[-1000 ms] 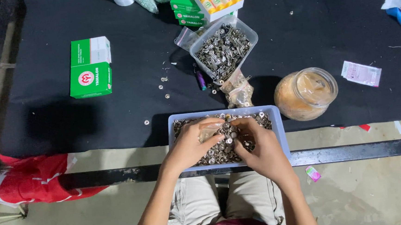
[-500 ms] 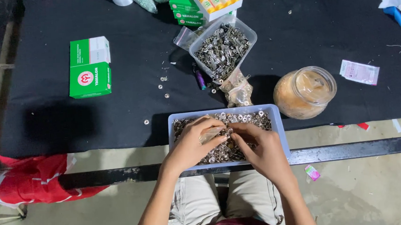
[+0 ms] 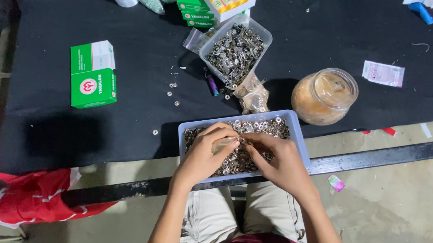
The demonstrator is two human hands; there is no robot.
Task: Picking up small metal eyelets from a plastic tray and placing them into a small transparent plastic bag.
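Both hands are met over the blue tray (image 3: 300, 146) at the counter's (image 3: 52, 141) near edge, deep in its heap of small metal fasteners (image 3: 272, 127). A small clear bag (image 3: 223, 144) is pinched by the left hand (image 3: 203, 155); half a second ago that hand was spread flatter on the pile. The right hand (image 3: 279, 162) is curled, fingertips closed at the bag's mouth, though what is gripped cannot be told. A piece seems to be being fed in. Beyond, a clear tub of metal clips (image 3: 234, 48), an amber jar (image 3: 325, 96) and a green box (image 3: 92, 74) are left untouched.
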